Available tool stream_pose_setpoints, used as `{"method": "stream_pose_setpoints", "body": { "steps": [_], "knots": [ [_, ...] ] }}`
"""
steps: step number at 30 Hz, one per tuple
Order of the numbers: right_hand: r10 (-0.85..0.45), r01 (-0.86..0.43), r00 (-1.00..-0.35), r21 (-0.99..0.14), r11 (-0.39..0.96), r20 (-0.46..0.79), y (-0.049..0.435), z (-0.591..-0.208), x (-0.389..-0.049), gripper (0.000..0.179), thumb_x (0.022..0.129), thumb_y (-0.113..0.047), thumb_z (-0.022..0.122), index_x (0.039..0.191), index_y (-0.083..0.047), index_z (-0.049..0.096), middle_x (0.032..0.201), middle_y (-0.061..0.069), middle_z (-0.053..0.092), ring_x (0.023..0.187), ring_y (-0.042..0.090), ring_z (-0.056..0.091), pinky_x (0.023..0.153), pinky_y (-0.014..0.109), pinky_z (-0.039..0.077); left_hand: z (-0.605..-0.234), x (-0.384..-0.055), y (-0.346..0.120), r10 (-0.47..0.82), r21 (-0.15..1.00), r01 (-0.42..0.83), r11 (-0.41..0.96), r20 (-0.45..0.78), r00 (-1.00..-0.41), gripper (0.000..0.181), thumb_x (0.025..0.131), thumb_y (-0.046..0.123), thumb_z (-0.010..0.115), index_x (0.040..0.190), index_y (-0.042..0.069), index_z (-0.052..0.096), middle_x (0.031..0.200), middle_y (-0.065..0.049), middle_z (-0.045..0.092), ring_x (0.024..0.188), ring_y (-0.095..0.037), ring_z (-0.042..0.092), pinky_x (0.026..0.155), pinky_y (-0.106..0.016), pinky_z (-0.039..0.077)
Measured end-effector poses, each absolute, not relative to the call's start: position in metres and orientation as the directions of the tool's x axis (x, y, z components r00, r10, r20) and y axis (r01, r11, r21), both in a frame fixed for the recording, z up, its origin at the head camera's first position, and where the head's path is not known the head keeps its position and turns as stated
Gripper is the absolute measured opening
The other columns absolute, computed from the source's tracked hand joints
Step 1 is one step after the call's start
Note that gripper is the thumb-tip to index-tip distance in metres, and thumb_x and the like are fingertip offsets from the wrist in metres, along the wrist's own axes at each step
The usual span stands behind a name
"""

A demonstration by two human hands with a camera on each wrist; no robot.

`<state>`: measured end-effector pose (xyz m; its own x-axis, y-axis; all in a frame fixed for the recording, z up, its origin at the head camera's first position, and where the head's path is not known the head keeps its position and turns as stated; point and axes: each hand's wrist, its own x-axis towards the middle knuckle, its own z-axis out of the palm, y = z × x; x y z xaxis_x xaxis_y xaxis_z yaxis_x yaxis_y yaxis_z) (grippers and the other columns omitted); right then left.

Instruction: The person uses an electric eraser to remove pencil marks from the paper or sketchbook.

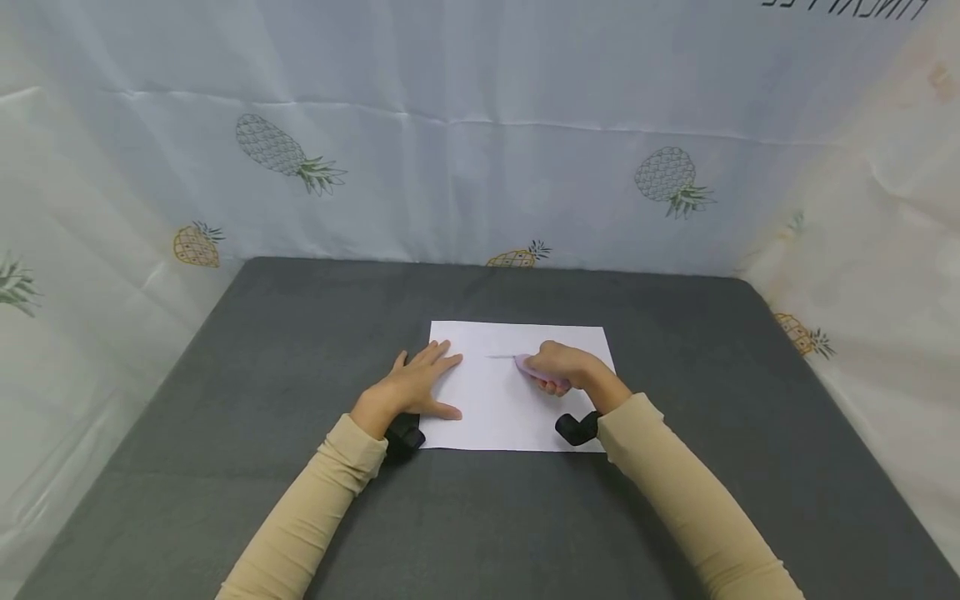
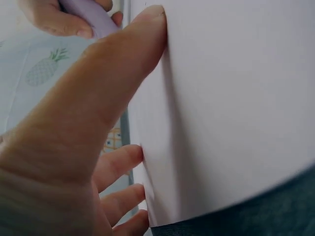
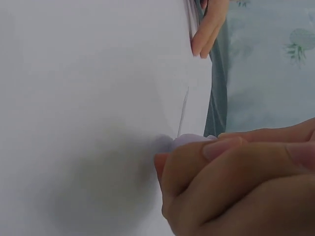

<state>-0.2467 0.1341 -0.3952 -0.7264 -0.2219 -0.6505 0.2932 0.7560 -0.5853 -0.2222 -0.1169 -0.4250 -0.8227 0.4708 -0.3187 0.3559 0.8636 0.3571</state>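
Note:
A sheet of white paper (image 1: 502, 417) lies on the dark table. My left hand (image 1: 415, 385) rests on its left edge, fingers spread; in the left wrist view the thumb (image 2: 147, 29) lies flat against the sheet. My right hand (image 1: 566, 365) grips a light purple cutter (image 1: 522, 362), tip down on the upper middle of the paper. Much of the cutter is hidden by the fingers; its front end (image 3: 189, 139) shows in the right wrist view. A thin slit (image 3: 183, 110) runs in the paper from the cutter toward the left hand.
The dark grey table (image 1: 337, 300) reaches out around the paper on all sides. A pale curtain (image 1: 465, 183) printed with pineapples hangs behind and beside it. Black wrist cameras, such as the right one (image 1: 576, 429), sit low over the paper's near edge.

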Motion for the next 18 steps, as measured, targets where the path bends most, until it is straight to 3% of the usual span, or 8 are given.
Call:
{"method": "stream_pose_setpoints", "body": {
  "steps": [4,12,18],
  "knots": [
    [-0.225,0.287,-0.712,-0.569,0.771,-0.665,0.1371,-0.3942,-0.2448,0.032,0.101,-0.029,0.043,0.079,-0.006,0.042,0.057,-0.001,0.044,0.045,0.007,0.035,0.043,0.017,0.032,-0.4271,-0.2233,-0.1163,0.474,0.362,0.358,0.861,-0.314,-0.823,0.093,0.079,0.05,0.074,0.153,0.016,0.027,0.165,-0.011,0.011,0.154,-0.032,0.008,0.118,-0.068,0.007],
    [-0.214,0.28,-0.735,-0.576,0.768,-0.643,0.1332,-0.3958,-0.2479,0.028,0.101,-0.029,0.043,0.09,-0.002,0.045,0.059,-0.001,0.044,0.047,0.007,0.037,0.044,0.017,0.033,-0.4254,-0.2207,-0.1152,0.484,0.369,0.361,0.857,-0.331,-0.81,0.102,0.073,0.048,0.08,0.153,0.014,0.027,0.165,-0.013,0.009,0.154,-0.032,0.005,0.119,-0.066,0.006],
    [-0.196,0.284,-0.718,-0.538,0.794,-0.667,0.1321,-0.3933,-0.2432,0.03,0.101,-0.03,0.043,0.084,-0.005,0.045,0.056,-0.001,0.043,0.045,0.007,0.035,0.043,0.018,0.032,-0.4227,-0.2176,-0.1125,0.482,0.37,0.354,0.859,-0.347,-0.805,0.105,0.071,0.046,0.082,0.153,0.01,0.027,0.165,-0.016,0.007,0.154,-0.034,0.005,0.12,-0.064,0.008]
  ]
}}
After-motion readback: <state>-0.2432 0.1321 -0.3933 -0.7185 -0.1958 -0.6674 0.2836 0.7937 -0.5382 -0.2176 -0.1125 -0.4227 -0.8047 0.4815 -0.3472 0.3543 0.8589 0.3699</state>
